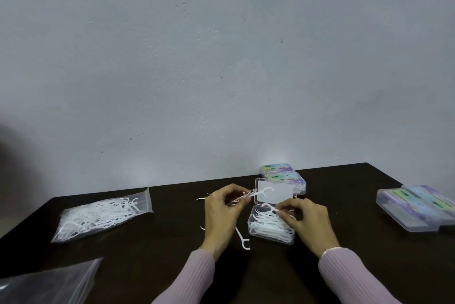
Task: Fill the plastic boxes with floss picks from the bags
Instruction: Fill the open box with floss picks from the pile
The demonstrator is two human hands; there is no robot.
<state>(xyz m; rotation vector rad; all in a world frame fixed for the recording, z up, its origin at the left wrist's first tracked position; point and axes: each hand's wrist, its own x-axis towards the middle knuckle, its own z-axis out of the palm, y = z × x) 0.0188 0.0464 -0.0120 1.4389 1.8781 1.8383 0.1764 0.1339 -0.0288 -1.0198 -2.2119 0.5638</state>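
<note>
Two hands at work low in the centre of the frame. The left hand (222, 207) pinches a small bunch of floss picks (253, 192) between thumb and curled fingers, one pick head jutting over the raised clear lid. The right hand (304, 217) pinches a single pick (269, 207) above the open plastic box (270, 226), already part full. A zip bag (101, 215) of picks lies at the left. One loose pick (242, 238) lies on the dark table (152, 249). Closed labelled boxes (283, 173) sit behind, more closed boxes (416, 207) at the right edge; their printing is too blurred to read.
</note>
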